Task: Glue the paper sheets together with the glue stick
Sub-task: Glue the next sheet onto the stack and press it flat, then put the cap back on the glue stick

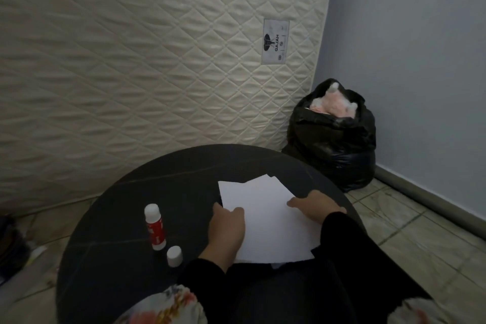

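Low in the frame, the left hand [227,229] and right hand [315,206] press flat-fingered on white paper sheets [265,221] atop the round dark surface [118,205]. The red-and-white glue stick [155,229] stands upright lower left (white cap [174,255] beside it).

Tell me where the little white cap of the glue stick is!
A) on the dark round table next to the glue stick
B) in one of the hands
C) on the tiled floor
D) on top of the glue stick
A: the small white plastic cap stands by itself on the dark round table, beside the upright red-and-white glue stick.
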